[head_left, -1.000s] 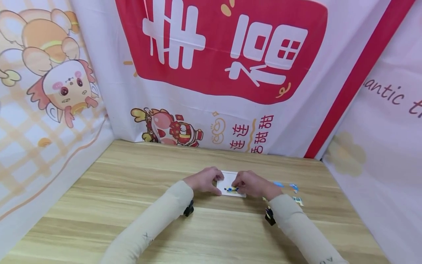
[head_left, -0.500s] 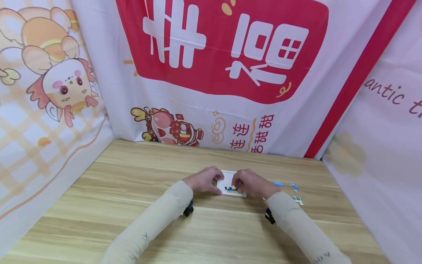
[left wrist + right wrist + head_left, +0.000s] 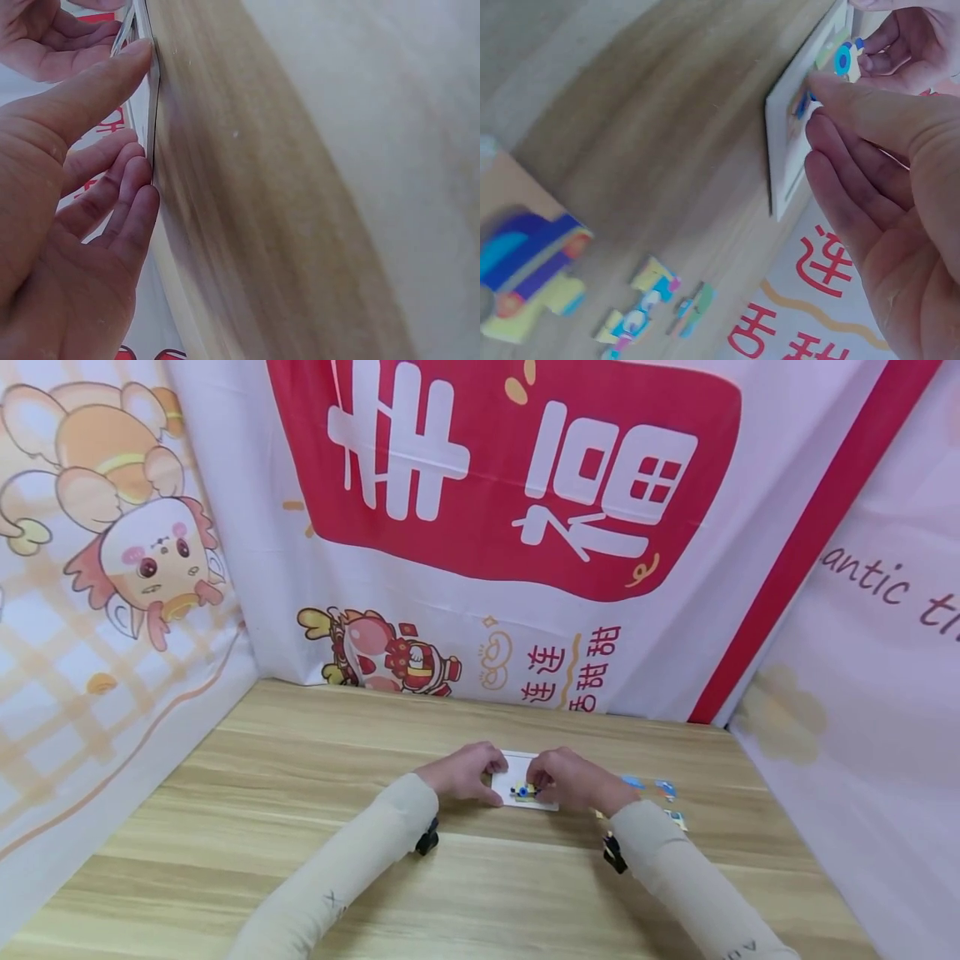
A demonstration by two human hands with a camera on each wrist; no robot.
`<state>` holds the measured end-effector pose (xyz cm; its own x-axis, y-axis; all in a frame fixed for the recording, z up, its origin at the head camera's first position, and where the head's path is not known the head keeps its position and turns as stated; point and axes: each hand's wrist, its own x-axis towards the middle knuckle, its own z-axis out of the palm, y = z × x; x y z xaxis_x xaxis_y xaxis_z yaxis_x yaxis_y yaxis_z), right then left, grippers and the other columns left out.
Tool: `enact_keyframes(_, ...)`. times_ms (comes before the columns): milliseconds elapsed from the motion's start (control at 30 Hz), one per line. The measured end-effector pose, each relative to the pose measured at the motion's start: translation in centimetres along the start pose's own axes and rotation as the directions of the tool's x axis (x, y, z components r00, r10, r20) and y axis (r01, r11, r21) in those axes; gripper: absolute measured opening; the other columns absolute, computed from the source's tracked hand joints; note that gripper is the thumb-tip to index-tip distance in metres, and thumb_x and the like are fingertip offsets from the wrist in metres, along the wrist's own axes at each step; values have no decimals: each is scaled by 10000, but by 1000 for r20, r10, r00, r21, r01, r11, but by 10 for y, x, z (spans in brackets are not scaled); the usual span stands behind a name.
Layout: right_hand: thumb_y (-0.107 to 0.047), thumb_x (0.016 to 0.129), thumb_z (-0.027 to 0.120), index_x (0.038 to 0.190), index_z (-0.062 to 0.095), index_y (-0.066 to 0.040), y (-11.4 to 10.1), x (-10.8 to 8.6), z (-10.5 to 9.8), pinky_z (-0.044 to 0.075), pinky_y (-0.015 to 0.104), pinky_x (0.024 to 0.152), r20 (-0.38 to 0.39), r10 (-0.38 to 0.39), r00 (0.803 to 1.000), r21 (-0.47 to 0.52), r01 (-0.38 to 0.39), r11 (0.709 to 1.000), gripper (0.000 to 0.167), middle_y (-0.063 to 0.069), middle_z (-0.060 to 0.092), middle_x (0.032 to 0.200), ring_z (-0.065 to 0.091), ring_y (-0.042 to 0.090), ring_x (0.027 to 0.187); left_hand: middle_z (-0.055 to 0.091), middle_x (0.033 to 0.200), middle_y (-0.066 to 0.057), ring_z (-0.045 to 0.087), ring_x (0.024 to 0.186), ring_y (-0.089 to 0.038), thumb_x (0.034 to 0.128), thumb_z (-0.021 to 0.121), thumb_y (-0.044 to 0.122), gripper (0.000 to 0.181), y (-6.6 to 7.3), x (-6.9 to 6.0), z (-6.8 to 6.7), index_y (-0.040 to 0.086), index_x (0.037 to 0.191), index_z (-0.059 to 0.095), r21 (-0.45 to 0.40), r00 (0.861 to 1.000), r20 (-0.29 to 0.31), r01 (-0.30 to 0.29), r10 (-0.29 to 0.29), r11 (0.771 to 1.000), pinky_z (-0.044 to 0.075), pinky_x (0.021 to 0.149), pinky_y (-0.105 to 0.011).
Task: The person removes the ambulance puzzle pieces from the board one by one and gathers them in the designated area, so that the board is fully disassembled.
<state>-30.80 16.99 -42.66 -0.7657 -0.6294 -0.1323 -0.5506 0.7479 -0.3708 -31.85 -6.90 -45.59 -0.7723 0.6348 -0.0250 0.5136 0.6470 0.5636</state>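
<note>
A shallow white puzzle board [image 3: 517, 763] lies flat on the wooden table between both hands. Along its left edge, my left hand [image 3: 463, 772] holds it, thumb at the near corner and fingers farther back; the left wrist view shows the fingertips against the rim. Over the board's right half, my right hand [image 3: 576, 778] pinches a small puzzle piece with dark blue print [image 3: 802, 105], mostly covered by thumb and fingers. Beside those fingertips, a yellow piece with a blue ring [image 3: 844, 60] sits at the board's near side.
Several loose printed puzzle pieces lie right of the board, among them a blue one [image 3: 665, 788], a yellow-and-blue one [image 3: 641, 307] and a larger blue-and-purple one [image 3: 536, 259]. Printed cloth [image 3: 480, 560] hangs behind the table [image 3: 337, 760] and along both sides.
My right fingertips have shifted slightly over the board, and more of the yellow piece shows beside them. The left hand keeps its place at the left edge.
</note>
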Motion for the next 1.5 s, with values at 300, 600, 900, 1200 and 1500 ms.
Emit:
enact_keyframes(300, -90, 959, 774, 946, 753, -134, 12, -2, 11, 574, 217, 762, -147, -67, 987, 74, 79, 994, 50, -57, 734, 895, 635, 38, 809, 663, 1239, -91, 624, 1139, -209, 851, 904, 245, 551, 0, 0, 0, 20, 1298, 671, 12, 1000, 3, 4, -4, 1000, 535, 1059, -374)
enact_keyframes(600, -117, 950, 776, 914, 754, -159, 14, -11, 5, 575, 220, 741, -193, -70, 979, 199, 109, 974, 59, -75, 735, 864, 651, 42, 788, 660, 1259, -93, 625, 1157, -216, 852, 903, 247, 562, 1, -1, -3, 25, 1310, 665, 10, 1000, 4, 22, -22, 1000, 531, 1075, -389)
enact_keyframes(900, -141, 960, 749, 936, 758, -148, 28, -37, -12, 583, 243, 745, -196, -20, 980, 244, 68, 967, 27, -67, 738, 891, 663, 94, 807, 654, 1263, -78, 616, 1159, -205, 850, 905, 260, 572, -1, 0, 0, 39, 1319, 664, 3, 1000, 2, 27, -27, 1000, 530, 1080, -386)
enact_keyframes(1200, -174, 990, 744, 953, 745, -187, 69, -86, -32, 579, 254, 742, -161, 101, 982, 240, -60, 969, 39, -52, 725, 901, 645, 135, 825, 656, 1254, -80, 616, 1151, -203, 850, 905, 251, 568, 0, -2, -1, 31, 1317, 667, 6, 1000, 1, 22, -22, 1000, 531, 1076, -382)
enact_keyframes(1500, -140, 961, 769, 977, 755, -150, 98, -139, -39, 547, 229, 679, -173, 87, 981, 247, -43, 968, 24, -25, 726, 897, 600, 68, 777, 651, 1282, -55, 612, 1169, -182, 857, 898, 261, 577, 3, -2, 0, 56, 1342, 660, -3, 998, 10, 55, -55, 998, 527, 1091, -355)
